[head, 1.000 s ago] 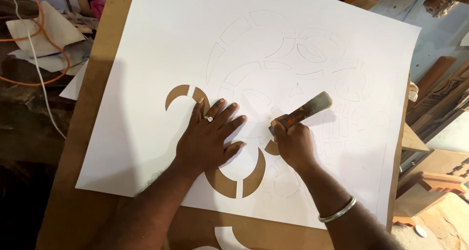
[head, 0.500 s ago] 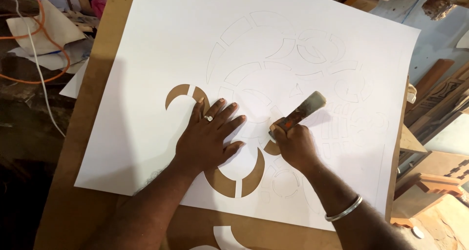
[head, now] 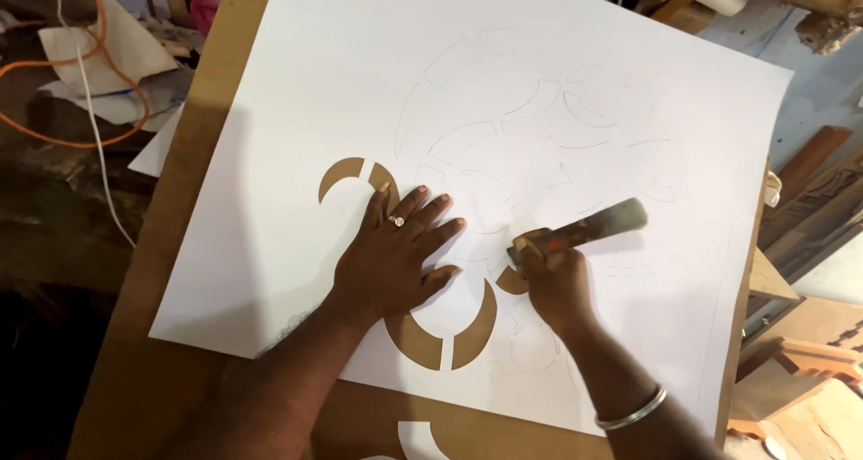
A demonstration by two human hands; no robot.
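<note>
From the head camera you look down on a large white paper sheet lying flat on a brown board. Take the sheet as your landmark.

Your left hand lies palm down near the sheet's lower middle, fingers spread and pressed flat against the paper, holding nothing. A ring sits on one of those fingers. Just beyond your fingertips, toward the sheet's left side, is a crescent-shaped cutout through which the brown board shows.

Your right hand is just to the right of the left one, also on the sheet's lower middle, fist closed around a cutting tool with a long handle that slants up and to the right, away from your wrist. Its working end meets the paper at a small cutout beside your knuckles; the tip itself is too small to make out. A metal bangle circles your right wrist near the sheet's lower edge.

Between your two hands, below them, are curved cutouts forming a rounded band. Faint pencil outlines of further curved shapes cover the sheet's upper middle.

Off the sheet's left edge, beyond the board, an orange cable loops over scraps. Off its right edge lie wooden pieces.
</note>
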